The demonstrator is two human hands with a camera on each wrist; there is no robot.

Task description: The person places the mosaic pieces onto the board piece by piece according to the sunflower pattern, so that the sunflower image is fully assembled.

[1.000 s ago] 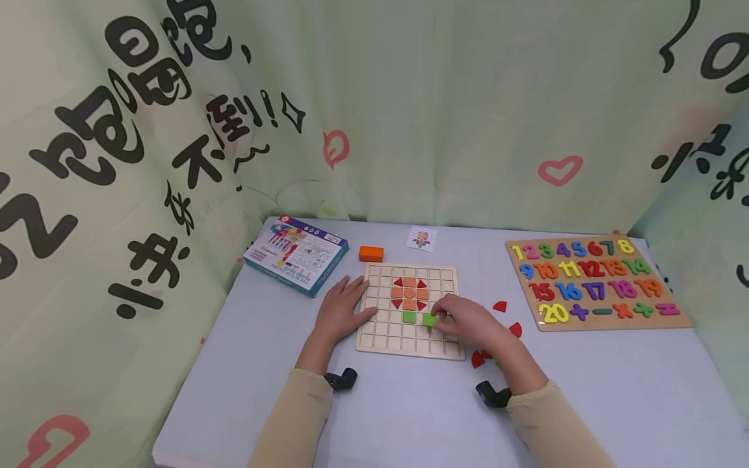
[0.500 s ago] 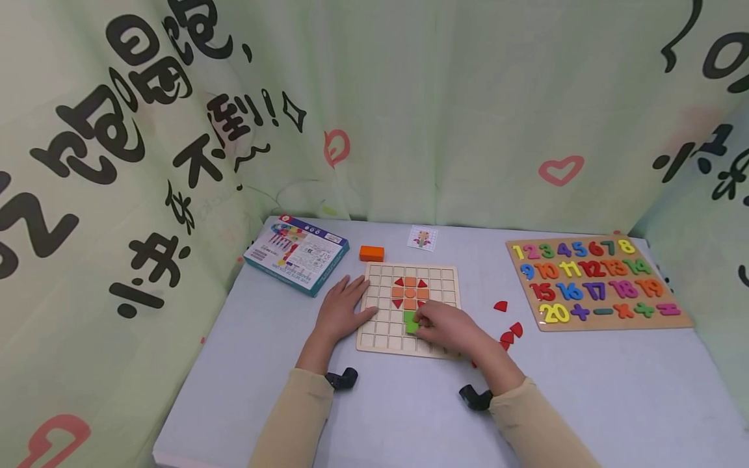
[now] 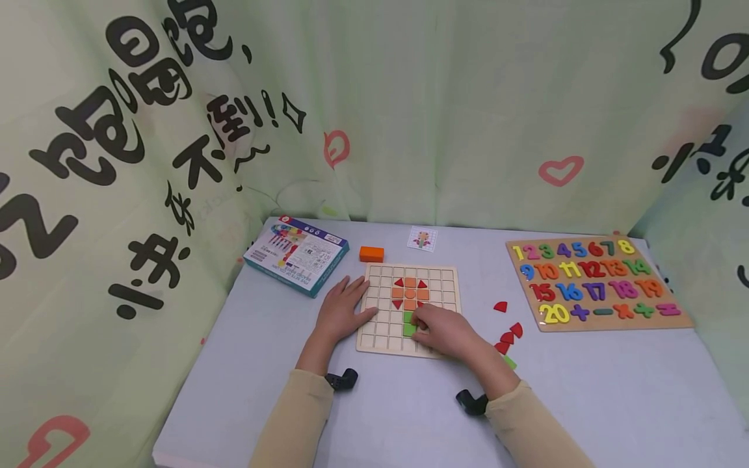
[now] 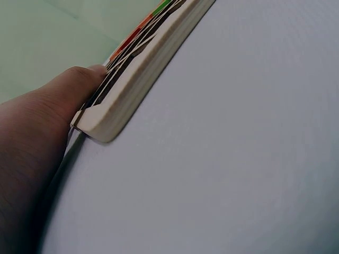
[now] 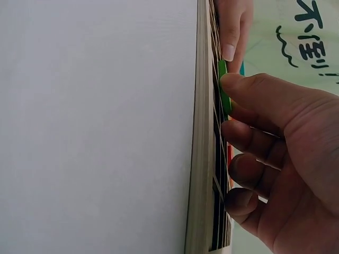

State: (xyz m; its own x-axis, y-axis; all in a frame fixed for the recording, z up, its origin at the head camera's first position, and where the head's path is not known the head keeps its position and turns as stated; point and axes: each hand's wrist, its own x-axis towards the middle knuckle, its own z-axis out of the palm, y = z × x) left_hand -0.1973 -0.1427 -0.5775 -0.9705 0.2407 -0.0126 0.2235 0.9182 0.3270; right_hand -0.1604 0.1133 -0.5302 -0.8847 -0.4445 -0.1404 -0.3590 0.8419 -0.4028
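Note:
A wooden grid board (image 3: 383,339) lies on the table, with orange square pieces (image 3: 411,283) and red pieces (image 3: 397,303) set in its middle. Below them one green square tile (image 3: 407,316) sits in a cell. My right hand (image 3: 449,330) pinches a second green square tile (image 3: 409,329) at the cell just under it. In the right wrist view the thumb (image 5: 241,83) is on that green tile, and the other fingers are curled near the board. My left hand (image 3: 339,308) rests at the board's left edge, fingers extended, its thumb (image 4: 87,76) over the rim.
Several red pieces (image 3: 507,338) and a green piece (image 3: 511,362) lie right of the board. Behind it are an orange block (image 3: 371,254) and a small pattern card (image 3: 422,238). A box (image 3: 296,254) stands left, a number puzzle board (image 3: 597,283) right.
My right hand has moved left across the board, bringing the green tile from the right to under the first green one. The left hand has stayed in place.

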